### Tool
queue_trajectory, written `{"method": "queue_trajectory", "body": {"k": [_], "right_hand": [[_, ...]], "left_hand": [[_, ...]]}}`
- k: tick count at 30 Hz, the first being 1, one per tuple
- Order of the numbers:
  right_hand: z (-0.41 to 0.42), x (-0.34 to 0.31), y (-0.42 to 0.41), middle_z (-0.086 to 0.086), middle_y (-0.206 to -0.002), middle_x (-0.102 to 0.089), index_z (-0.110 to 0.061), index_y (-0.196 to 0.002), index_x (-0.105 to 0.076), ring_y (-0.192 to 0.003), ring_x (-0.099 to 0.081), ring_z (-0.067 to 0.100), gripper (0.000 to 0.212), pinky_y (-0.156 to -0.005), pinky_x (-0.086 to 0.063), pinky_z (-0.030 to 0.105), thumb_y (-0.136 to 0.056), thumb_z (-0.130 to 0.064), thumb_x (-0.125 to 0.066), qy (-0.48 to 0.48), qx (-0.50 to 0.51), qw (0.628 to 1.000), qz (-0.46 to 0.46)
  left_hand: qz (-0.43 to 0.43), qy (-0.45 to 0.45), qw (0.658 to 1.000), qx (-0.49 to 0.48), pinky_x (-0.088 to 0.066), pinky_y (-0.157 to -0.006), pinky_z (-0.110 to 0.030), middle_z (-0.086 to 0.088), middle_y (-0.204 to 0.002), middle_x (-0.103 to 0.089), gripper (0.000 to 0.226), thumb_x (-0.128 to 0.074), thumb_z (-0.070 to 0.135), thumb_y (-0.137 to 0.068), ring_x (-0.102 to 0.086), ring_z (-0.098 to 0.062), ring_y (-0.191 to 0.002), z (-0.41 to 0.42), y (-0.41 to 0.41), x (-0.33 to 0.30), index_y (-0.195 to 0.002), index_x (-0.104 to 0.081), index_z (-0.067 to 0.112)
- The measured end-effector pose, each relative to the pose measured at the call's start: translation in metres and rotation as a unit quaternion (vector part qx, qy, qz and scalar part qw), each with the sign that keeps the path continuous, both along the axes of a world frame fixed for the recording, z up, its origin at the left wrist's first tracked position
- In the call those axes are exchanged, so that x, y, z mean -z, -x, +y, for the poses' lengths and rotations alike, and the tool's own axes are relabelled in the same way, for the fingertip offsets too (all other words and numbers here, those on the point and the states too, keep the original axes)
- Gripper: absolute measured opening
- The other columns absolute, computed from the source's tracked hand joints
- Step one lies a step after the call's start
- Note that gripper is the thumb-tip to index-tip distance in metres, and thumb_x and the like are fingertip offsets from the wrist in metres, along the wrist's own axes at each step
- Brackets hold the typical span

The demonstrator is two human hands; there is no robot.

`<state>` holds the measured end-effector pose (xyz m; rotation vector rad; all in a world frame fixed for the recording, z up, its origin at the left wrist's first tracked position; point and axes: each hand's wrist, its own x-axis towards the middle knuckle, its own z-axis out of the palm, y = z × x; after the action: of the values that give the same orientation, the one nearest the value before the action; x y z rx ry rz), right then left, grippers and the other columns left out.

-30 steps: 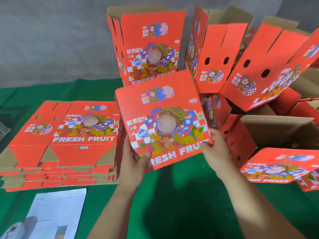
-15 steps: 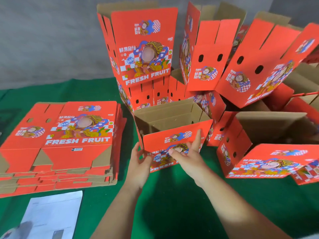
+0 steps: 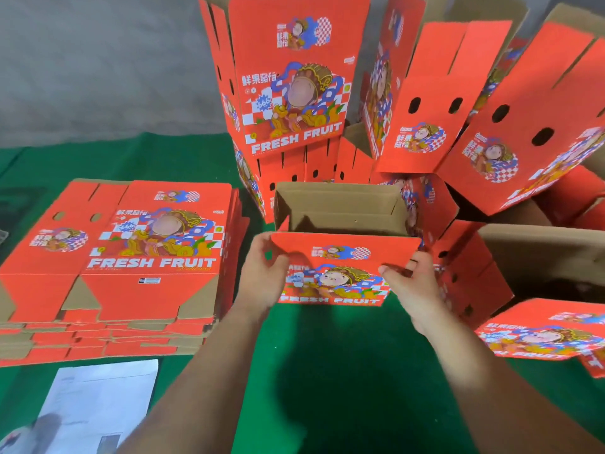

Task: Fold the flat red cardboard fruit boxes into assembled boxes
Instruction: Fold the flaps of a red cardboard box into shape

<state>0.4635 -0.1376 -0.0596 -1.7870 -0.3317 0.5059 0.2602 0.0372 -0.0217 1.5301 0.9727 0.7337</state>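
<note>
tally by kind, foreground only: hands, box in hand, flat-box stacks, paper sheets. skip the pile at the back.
hands: 2 (left hand, right hand)
open red box, gripped by both hands: 1
stack of flat boxes: 1
paper sheet: 1
total: 5

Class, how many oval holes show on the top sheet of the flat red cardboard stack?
2, side by side on the top flat red cardboard sheet's narrow left panel: the left oval hole and the right oval hole. Lower sheets' holes are hidden.
</note>
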Motion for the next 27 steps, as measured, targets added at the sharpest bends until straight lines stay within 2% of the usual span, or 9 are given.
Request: {"method": "queue_trajectory", "body": {"k": [5, 9, 12, 15, 17, 19, 22, 24, 27], "right_hand": [[0.058, -0.006, -0.009, -0.001, -0.108, -0.066, -0.019, -0.115, -0.046, -0.093, -0.063, 0.010, 0.041, -0.075, -0.046, 0.027, -0.088, -0.007, -0.075, -0.003, -0.006, 1.000, -0.005], [0.113, -0.019, -0.028, -0.019, -0.105, -0.068, -0.023, -0.133, -0.046, -0.096, -0.064, 0.000, 0.051, -0.084, -0.048, 0.025, -0.092, -0.003, -0.068, -0.017, -0.073, 0.997, 0.006], [0.148, -0.017, -0.028, -0.005, -0.141, -0.053, -0.021, -0.157, -0.024, -0.119, -0.059, 0.005, 0.082, -0.109, -0.044, 0.035, -0.092, -0.017, -0.075, 0.038, -0.087, 0.996, -0.002], [0.176, -0.022, -0.023, 0.011, -0.143, -0.039, -0.027, -0.161, -0.014, -0.107, -0.061, 0.024, 0.095, -0.097, -0.049, 0.033, -0.090, -0.030, -0.078, 0.070, 0.000, 0.996, 0.061], [0.193, -0.025, -0.024, 0.012, -0.148, -0.048, -0.035, -0.163, -0.005, -0.108, -0.070, 0.029, 0.100, -0.084, -0.060, 0.031, -0.093, -0.018, -0.074, -0.005, -0.009, 0.987, 0.162], [0.204, -0.029, -0.028, 0.004, -0.156, -0.045, -0.041, -0.163, 0.008, -0.116, -0.069, 0.026, 0.110, -0.075, -0.060, 0.024, -0.094, -0.006, -0.071, -0.036, -0.035, 0.976, 0.211], [0.210, -0.035, -0.032, -0.002, -0.160, -0.041, -0.037, -0.165, -0.003, -0.128, -0.058, 0.020, 0.102, -0.096, -0.056, 0.031, -0.095, -0.004, -0.069, -0.005, -0.079, 0.974, 0.211], [0.209, -0.034, -0.030, -0.003, -0.159, -0.043, -0.033, -0.166, -0.015, -0.131, -0.056, 0.021, 0.094, -0.096, -0.055, 0.032, -0.095, -0.005, -0.069, 0.007, -0.100, 0.972, 0.214], [0.203, -0.035, -0.015, -0.005, -0.153, -0.051, -0.032, -0.164, -0.022, -0.122, -0.063, 0.021, 0.086, -0.087, -0.055, 0.031, -0.097, -0.006, -0.069, 0.019, -0.160, 0.967, 0.195]], "left_hand": [[-0.003, -0.038, 0.999, -0.004, -0.055, -0.089, -0.040, 0.003, -0.100, -0.065, 0.026, -0.059, 0.005, -0.092, -0.066, -0.006, -0.092, 0.040, -0.016, -0.011, -0.109, -0.051, 0.023], [-0.026, -0.018, 0.999, -0.013, -0.055, -0.086, -0.032, -0.010, -0.114, -0.063, 0.033, -0.054, -0.003, -0.093, -0.067, -0.014, -0.101, 0.072, -0.021, -0.004, -0.118, -0.044, 0.017], [-0.005, 0.004, 0.999, -0.032, -0.051, -0.079, -0.022, -0.005, -0.106, -0.059, 0.034, -0.053, -0.004, -0.092, -0.061, -0.013, -0.093, 0.088, -0.019, 0.010, -0.113, -0.042, 0.020], [0.013, 0.010, 1.000, 0.002, -0.055, -0.089, -0.044, -0.016, -0.115, -0.059, 0.039, -0.056, 0.010, -0.082, -0.064, -0.029, -0.101, 0.093, -0.028, 0.015, -0.114, -0.037, 0.022], [0.017, 0.029, 0.999, -0.001, -0.056, -0.094, -0.058, -0.027, -0.124, -0.058, 0.042, -0.059, 0.014, -0.080, -0.066, -0.043, -0.110, 0.096, -0.036, 0.011, -0.111, -0.035, 0.028], [0.023, 0.042, 0.999, -0.005, -0.056, -0.093, -0.060, -0.028, -0.124, -0.058, 0.039, -0.061, 0.013, -0.082, -0.067, -0.045, -0.110, 0.101, -0.044, 0.009, -0.106, -0.036, 0.032], [0.054, 0.021, 0.998, 0.036, -0.056, -0.079, -0.043, -0.019, -0.115, -0.060, 0.039, -0.062, 0.002, -0.091, -0.066, -0.029, -0.091, 0.106, -0.057, 0.010, -0.105, -0.037, 0.029], [0.062, 0.019, 0.997, 0.033, -0.055, -0.075, -0.041, -0.016, -0.111, -0.057, 0.040, -0.063, 0.000, -0.092, -0.062, -0.022, -0.086, 0.112, -0.064, 0.012, -0.105, -0.035, 0.025], [0.062, 0.036, 0.996, 0.059, -0.056, -0.097, -0.049, -0.020, -0.129, -0.053, 0.050, -0.070, 0.006, -0.088, -0.062, -0.024, -0.111, 0.118, -0.065, 0.010, -0.121, -0.036, 0.021]]}}
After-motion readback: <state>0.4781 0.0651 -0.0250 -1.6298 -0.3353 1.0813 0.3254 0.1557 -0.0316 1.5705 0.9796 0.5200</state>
